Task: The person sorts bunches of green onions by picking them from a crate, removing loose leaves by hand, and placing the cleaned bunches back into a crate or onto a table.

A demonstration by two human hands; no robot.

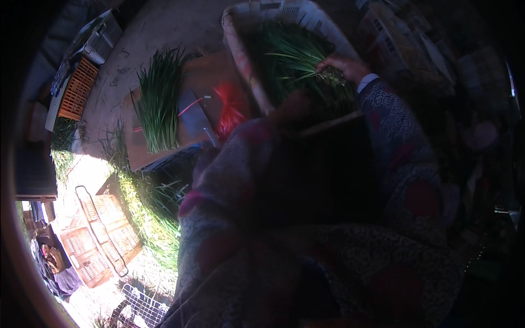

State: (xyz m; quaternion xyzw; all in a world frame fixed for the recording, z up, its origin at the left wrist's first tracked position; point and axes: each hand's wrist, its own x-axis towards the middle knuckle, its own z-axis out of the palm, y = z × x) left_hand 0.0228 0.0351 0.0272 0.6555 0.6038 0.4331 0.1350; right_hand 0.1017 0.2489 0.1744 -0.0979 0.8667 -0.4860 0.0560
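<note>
My right hand is closed around the pale stem ends of a bunch of chives, whose green blades spread to the left. This bunch lies over more loose chives in a large white plastic crate. Lower down, my left hand reaches over the crate's near side in deep shadow, and its fingers cannot be made out. On a brown board to the left lies a thick bundle of chives, with a thin red strip running beside it.
Crumpled red plastic and a flat grey plate lie on the board. Loose green leaves cover the ground at lower left, near an orange crate and a wire basket. Another orange crate stands at far left.
</note>
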